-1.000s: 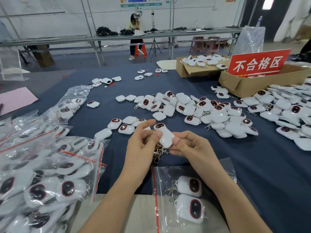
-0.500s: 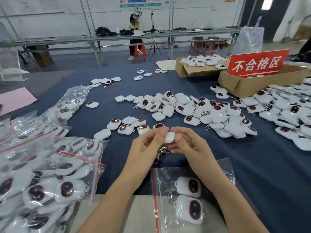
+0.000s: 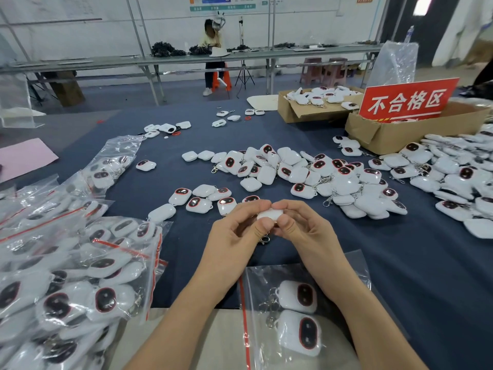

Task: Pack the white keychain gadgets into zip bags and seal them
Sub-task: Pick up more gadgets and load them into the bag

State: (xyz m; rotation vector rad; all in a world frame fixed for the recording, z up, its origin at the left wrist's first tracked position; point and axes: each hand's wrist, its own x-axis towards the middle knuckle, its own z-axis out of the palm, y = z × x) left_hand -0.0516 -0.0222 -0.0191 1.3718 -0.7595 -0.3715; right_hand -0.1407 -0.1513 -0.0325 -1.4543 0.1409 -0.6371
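On my feed, 2 bare arms come in from the lower edge of the frame. The left forearm (image 3: 186, 316) shows at bottom centre-left and the right forearm (image 3: 360, 316) at bottom right. Both are slim and uncovered from the frame's edge up to the wrist. The left hand (image 3: 234, 236) and right hand (image 3: 301, 231), at centre frame, are bare as well. The 2 thumbnails (image 3: 286, 223) facing my camera are short, rounded and plain.
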